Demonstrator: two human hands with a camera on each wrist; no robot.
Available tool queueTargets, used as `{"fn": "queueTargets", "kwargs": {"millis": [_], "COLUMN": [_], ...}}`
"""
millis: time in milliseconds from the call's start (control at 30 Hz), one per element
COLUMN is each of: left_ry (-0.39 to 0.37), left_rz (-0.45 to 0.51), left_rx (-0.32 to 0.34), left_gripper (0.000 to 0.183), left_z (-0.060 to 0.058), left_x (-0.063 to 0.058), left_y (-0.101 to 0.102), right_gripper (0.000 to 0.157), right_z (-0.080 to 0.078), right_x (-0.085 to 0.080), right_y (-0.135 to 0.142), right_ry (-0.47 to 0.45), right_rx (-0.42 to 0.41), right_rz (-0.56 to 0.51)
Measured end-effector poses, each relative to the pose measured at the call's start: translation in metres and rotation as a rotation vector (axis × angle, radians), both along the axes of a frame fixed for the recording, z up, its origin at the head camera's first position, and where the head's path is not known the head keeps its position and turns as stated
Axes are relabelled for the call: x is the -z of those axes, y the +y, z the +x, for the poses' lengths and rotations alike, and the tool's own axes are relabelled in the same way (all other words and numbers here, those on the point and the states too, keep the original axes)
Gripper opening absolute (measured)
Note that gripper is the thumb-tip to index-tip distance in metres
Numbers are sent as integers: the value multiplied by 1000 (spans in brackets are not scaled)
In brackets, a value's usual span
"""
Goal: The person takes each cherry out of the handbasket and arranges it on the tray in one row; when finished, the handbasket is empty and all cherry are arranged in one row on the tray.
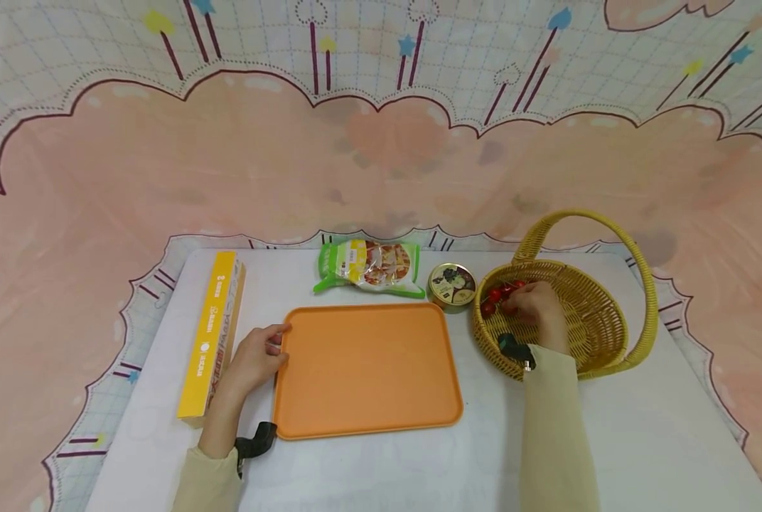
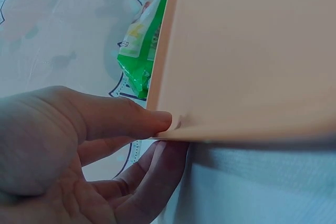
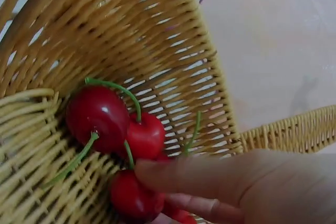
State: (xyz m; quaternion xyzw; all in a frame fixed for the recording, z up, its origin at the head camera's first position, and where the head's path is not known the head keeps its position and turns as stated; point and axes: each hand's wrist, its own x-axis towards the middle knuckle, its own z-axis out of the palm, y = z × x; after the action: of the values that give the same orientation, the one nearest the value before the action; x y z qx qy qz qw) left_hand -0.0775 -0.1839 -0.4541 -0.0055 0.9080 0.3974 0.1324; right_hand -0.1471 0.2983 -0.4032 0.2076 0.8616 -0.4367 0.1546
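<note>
An orange tray lies on the white table. At its left rim, my left hand pinches the edge; in the left wrist view the thumb is on top and the fingers are underneath. My right hand reaches into a yellow wicker basket on the right. Several red cherries with green stems are gathered at the basket's left side. In the right wrist view, the thumb and fingers pinch a cherry, partly hiding it. A larger dark cherry sits beside it.
A green and clear food packet lies behind the tray. Between packet and basket stands a round tin. A long yellow box lies left of my left hand. The basket's tall handle arches over its right side.
</note>
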Motion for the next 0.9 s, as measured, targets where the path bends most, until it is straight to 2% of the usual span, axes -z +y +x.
{"fn": "queueTargets", "kwargs": {"millis": [167, 300, 467, 567, 733, 833, 900], "left_ry": [-3, 3, 8, 13, 22, 24, 28], "left_rz": [0, -7, -8, -10, -10, -13, -14], "left_rx": [2, 13, 25, 28, 31, 33, 36], "left_gripper": [54, 53, 53, 53, 52, 52, 52], "left_z": [0, -1, -1, -1, -1, 0, -1], "left_x": [1, 1, -1, -1, 0, 1, 0], "left_y": [1, 0, 0, 0, 0, 0, 1], "right_gripper": [35, 43, 43, 38, 27, 22, 21], "right_z": [9, 18, 28, 33, 39, 40, 42], "right_x": [-18, -37, -49, -47, -32, -17, -6], "right_y": [-1, -6, -32, -65, -127, -163, -188], "right_ry": [-4, 29, 170, 261, 352, 365, 327], "right_rx": [-29, -2, 51, 46, 10, -33, -65], "right_rz": [-13, -56, -194, -268, -307, -333, -317]}}
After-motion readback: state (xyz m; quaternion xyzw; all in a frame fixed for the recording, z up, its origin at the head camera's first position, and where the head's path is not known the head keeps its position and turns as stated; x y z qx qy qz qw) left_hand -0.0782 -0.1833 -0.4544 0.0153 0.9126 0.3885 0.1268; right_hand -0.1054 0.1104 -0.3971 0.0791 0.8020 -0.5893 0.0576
